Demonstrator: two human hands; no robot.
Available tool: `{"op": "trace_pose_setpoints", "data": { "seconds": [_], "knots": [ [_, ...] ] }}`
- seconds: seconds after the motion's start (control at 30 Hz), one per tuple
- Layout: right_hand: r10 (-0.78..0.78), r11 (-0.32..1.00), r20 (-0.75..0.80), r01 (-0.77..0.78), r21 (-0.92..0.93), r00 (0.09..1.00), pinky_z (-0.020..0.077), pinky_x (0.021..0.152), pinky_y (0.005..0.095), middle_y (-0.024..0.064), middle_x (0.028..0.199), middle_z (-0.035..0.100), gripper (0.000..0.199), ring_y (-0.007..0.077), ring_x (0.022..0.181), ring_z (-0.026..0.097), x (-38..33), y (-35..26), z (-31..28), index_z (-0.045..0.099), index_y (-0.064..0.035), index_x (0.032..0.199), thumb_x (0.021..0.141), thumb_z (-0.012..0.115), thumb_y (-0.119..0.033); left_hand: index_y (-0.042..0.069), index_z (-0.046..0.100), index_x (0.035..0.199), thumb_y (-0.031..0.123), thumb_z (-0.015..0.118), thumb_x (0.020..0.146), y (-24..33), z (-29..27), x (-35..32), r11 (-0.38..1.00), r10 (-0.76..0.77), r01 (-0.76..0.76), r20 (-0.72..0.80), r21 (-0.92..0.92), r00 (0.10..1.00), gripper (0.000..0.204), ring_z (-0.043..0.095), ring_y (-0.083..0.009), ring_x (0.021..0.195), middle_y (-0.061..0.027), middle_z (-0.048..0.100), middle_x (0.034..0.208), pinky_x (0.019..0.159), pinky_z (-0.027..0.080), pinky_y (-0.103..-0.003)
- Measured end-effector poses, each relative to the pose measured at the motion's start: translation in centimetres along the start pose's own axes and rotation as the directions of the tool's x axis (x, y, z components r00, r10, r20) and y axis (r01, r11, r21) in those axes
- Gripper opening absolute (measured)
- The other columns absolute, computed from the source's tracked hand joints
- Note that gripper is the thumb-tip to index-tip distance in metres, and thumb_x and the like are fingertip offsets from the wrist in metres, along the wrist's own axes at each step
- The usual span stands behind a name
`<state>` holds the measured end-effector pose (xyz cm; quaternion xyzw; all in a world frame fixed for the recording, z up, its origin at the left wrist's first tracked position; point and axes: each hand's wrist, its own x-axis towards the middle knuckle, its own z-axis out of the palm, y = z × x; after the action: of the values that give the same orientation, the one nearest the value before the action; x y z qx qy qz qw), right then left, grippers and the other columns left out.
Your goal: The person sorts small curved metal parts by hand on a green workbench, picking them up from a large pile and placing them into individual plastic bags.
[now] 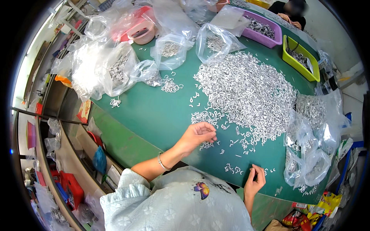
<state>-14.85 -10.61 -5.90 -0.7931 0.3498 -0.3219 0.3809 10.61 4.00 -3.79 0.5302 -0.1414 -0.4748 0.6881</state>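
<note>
A large heap of small silvery metal hooks or clasps point(246, 92) spreads over the green table point(146, 123). My left hand point(198, 135), with a bangle on its wrist, is closed in a pinch above a smaller cluster of the same pieces point(204, 117) at the heap's near left edge. Whatever lies between its fingertips is too small to make out. Closer to the table's front edge, my right hand point(256, 180) has its thumb and fingers drawn together, and I cannot see what they hold. Beside it on the left lies a little group of loose pieces point(233, 168).
Clear plastic bags of metal parts point(119, 69) crowd the far left, and more bags point(308, 150) stand at right. A purple basin point(269, 40) and a yellow-green tray point(287, 56) hold parts at the back. Another person's hands point(289, 19) show at far right.
</note>
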Motion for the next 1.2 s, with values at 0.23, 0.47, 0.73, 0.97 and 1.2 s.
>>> {"op": "trace_pose_setpoints", "data": {
  "seconds": [0.23, 0.47, 0.73, 0.97, 1.2],
  "knots": [
    [0.005, 1.0, -0.008, -0.005, 0.0, 1.0, 0.0447, 0.06, 0.0266, 0.0092, 0.081, 0.061, 0.013, 0.0164, 0.067, 0.057, -0.3, 0.3, 0.3, 0.067, 0.0027, 0.096, 0.086, 0.058, 0.006, -0.002, 0.061, 0.11, 0.009, 0.058, 0.095, 1.3, -2.1, -0.8, 0.978, 0.007, -0.031, -0.116, -0.204, 0.993, 0.019, 0.066, -0.0183, 0.09, -0.0106, 0.067, 0.1, 0.084, 0.055, -0.03],
    [0.005, 0.997, -0.057, -0.001, 0.08, 0.998, 0.0414, 0.058, 0.0237, 0.0068, 0.075, 0.059, 0.013, 0.0113, 0.066, 0.054, 0.2, -0.3, 0.4, 0.067, 0.0024, 0.095, 0.086, 0.059, 0.007, -0.004, 0.061, 0.11, 0.008, 0.063, 0.091, 2.1, -2.7, 0.1, 0.98, 0.056, -0.098, -0.233, -0.174, 0.971, 0.022, 0.065, -0.0195, 0.094, -0.0113, 0.066, 0.101, 0.083, 0.054, -0.029],
    [0.015, 0.996, -0.095, -0.006, 0.092, 0.995, 0.0453, 0.06, 0.0259, 0.0092, 0.073, 0.06, 0.013, 0.0155, 0.064, 0.057, 0.4, 0.0, 0.2, 0.067, 0.0031, 0.094, 0.083, 0.062, 0.008, -0.004, 0.063, 0.104, 0.002, 0.063, 0.09, 2.3, -2.1, 0.8, 0.988, 0.064, -0.087, -0.174, -0.13, 0.983, 0.016, 0.068, -0.0164, 0.082, -0.0112, 0.069, 0.092, 0.079, 0.057, -0.027],
    [-0.038, 0.996, -0.108, 0.047, 0.078, 0.993, 0.0452, 0.059, 0.0263, 0.0087, 0.072, 0.06, 0.012, 0.016, 0.064, 0.057, 0.2, 0.1, 0.4, 0.067, 0.0031, 0.094, 0.084, 0.061, 0.007, -0.004, 0.065, 0.099, 0.0, 0.065, 0.088, 0.7, 1.3, 1.3, 0.999, -0.052, 0.053, 0.034, -0.014, 0.998, 0.012, 0.068, -0.0161, 0.083, -0.0111, 0.07, 0.09, 0.076, 0.056, -0.026],
    [-0.021, 0.993, -0.103, 0.033, 0.116, 0.994, 0.0467, 0.064, 0.0335, 0.0136, 0.078, 0.062, 0.014, 0.0268, 0.069, 0.058, 0.2, -0.2, 0.2, 0.066, 0.0027, 0.092, 0.08, 0.063, 0.009, -0.005, 0.065, 0.102, -0.002, 0.064, 0.088, 0.1, 7.5, 2.4, 0.971, -0.199, 0.147, 0.294, 0.191, 0.935, 0.014, 0.068, -0.0169, 0.085, -0.0122, 0.069, 0.094, 0.078, 0.055, -0.026]
  ]
}}
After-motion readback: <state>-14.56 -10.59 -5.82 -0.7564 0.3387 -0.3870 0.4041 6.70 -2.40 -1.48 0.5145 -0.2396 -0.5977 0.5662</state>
